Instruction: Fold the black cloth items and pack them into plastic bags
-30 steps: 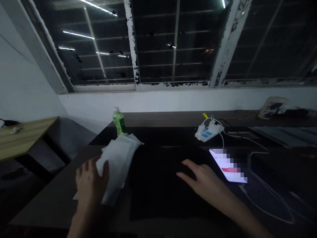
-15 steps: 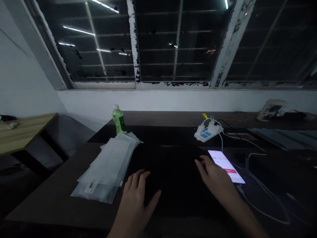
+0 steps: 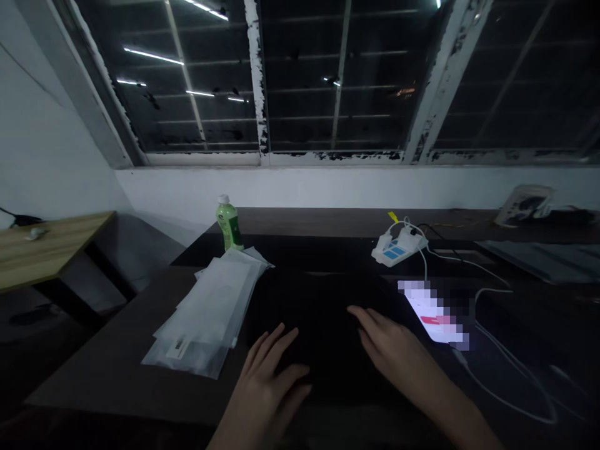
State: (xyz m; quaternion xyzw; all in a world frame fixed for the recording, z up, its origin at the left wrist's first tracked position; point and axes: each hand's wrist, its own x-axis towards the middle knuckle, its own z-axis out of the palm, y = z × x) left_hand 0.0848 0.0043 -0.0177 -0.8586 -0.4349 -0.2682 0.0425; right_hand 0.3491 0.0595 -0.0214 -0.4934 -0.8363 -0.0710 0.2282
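Both my hands lie flat on a dark mat [image 3: 323,294] spread over the desk. My left hand [image 3: 269,381] rests near the mat's front left, fingers stretched out, holding nothing. My right hand [image 3: 391,347] lies palm down at the mat's middle right, fingers extended, just left of a lit phone [image 3: 434,312]. A stack of clear plastic bags [image 3: 210,312] lies to the left of my left hand, not touched.
A green bottle [image 3: 229,224] stands behind the bags. A white power strip [image 3: 398,245] with cables [image 3: 506,394] sits at the back right; a cable runs from the phone. A wooden table [image 3: 42,247] stands at left. Windows fill the far wall.
My left hand left the stack of bags and moved right onto the mat. My right hand went toward the phone, then drew back a little to the left.
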